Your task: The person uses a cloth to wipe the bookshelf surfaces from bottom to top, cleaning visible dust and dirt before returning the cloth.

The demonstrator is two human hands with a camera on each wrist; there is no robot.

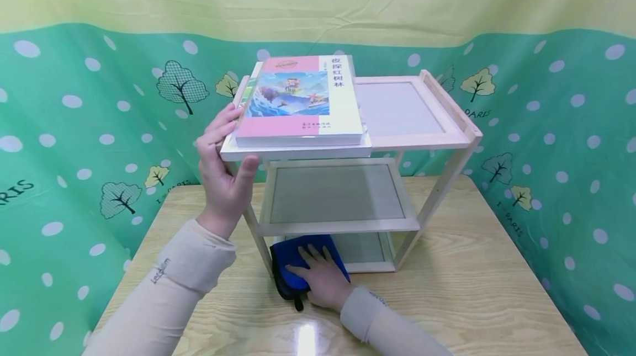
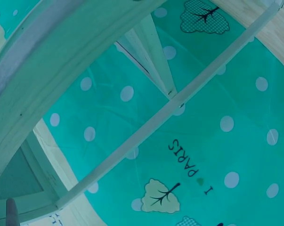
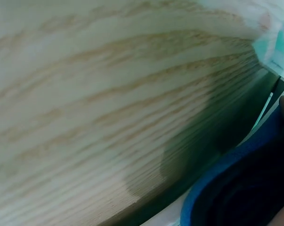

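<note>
Head view: left hand [image 1: 218,174] grips the books [image 1: 288,124], likely steadying them; right hand's [image 1: 325,280] spread fingers press the pouch [image 1: 289,252].

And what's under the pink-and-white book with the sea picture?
A white-edged book sticks out beneath the pink-and-white book, showing some green on the left. Most of the lower cover is hidden, and the books block part of the pale wooden top shelf.

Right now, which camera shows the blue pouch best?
Head. The blue pouch sits well inside the frame at the bottom shelf, partly covered by the right hand. The right wrist view shows only a cropped blue edge and dark side, lower right. The left wrist view shows none of it.
</note>
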